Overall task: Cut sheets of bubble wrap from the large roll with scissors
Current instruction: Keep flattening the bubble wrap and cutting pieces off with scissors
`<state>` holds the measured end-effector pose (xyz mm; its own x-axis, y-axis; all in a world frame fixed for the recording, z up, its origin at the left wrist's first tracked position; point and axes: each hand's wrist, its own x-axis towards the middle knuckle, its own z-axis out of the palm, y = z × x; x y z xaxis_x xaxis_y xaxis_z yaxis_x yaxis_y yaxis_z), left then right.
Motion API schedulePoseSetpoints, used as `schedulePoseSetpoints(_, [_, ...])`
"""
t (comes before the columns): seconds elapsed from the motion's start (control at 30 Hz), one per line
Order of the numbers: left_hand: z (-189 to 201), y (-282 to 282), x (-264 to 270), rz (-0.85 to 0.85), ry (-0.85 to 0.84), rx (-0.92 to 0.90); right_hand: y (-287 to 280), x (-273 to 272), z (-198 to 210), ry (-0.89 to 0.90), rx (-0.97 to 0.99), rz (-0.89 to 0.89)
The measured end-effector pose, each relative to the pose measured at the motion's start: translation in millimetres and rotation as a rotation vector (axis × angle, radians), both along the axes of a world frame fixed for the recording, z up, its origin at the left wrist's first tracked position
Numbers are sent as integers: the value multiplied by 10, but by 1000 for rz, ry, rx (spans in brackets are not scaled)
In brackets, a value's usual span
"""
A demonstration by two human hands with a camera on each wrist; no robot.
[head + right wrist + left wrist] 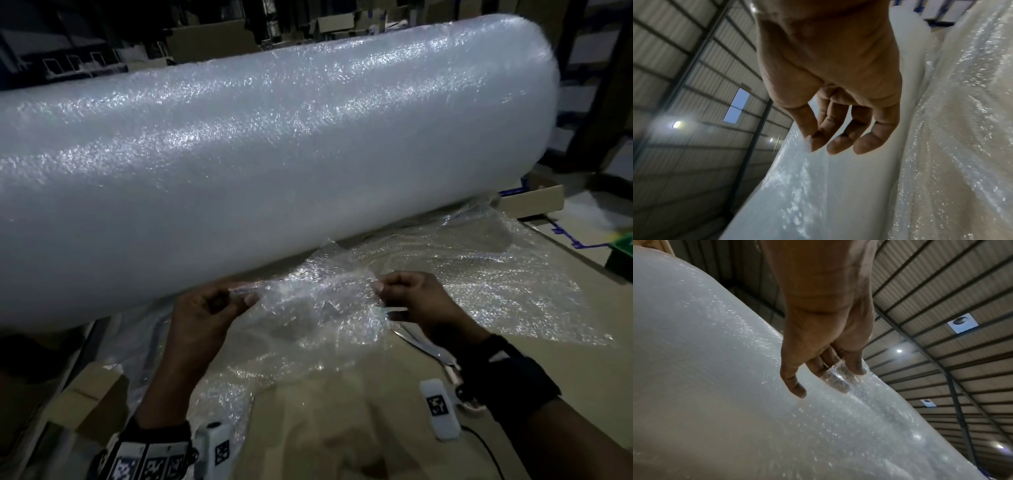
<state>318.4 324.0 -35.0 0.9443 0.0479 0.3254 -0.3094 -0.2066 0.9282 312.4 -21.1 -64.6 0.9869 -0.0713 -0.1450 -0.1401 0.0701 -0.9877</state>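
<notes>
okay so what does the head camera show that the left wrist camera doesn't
Only the head view shows the right hand pinching the loose sheet, the scissors lying under that arm, and the cardboard boxes. Only the left wrist view shows the ribbed roof with its lamps. Both show the left hand pinching bubble wrap beside the large roll.

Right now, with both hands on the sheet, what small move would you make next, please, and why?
Probably pull the loose sheet taut toward you: the left hand and right hand each pinch its crumpled edge, and the scissors lie unused on the table.
</notes>
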Motion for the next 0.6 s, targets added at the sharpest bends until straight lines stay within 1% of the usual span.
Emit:
schedulePoseSetpoints(0.1, [-66,116,-54,59,28,-177,-142,-38,60,84,78,-6])
schedulePoseSetpoints(0.17, [-89,96,-123,49,40,-213,-173,-79,98,78,101,-3])
schedulePoseSetpoints(0.23, [-99,80,-165,22,39,-220,-148,-134,175,0,55,-52])
schedulePoseSetpoints(0.3, [-79,87,-171,9,35,-227,-149,-177,234,-143,-63,-88])
schedulePoseSetpoints(0.33, [-58,96,-167,2,31,-223,-139,-205,292,-226,-193,-61])
schedulePoseSetpoints(0.4, [10,96,-178,-45,-6,-185,-61,-252,431,-342,-461,99])
schedulePoseSetpoints(0.43, [45,84,-177,-71,-24,-164,-6,-251,482,-360,-547,199])
schedulePoseSetpoints(0.47, [88,66,-176,-87,-40,-148,51,-230,507,-369,-593,293])
schedulePoseSetpoints(0.5, [134,54,-173,-99,-50,-149,93,-182,483,-371,-599,364])
schedulePoseSetpoints(0.53, [175,54,-170,-103,-61,-157,125,-123,428,-357,-549,422])
schedulePoseSetpoints(0.6, [250,74,-169,-101,-63,-217,174,-40,283,-279,-315,481])
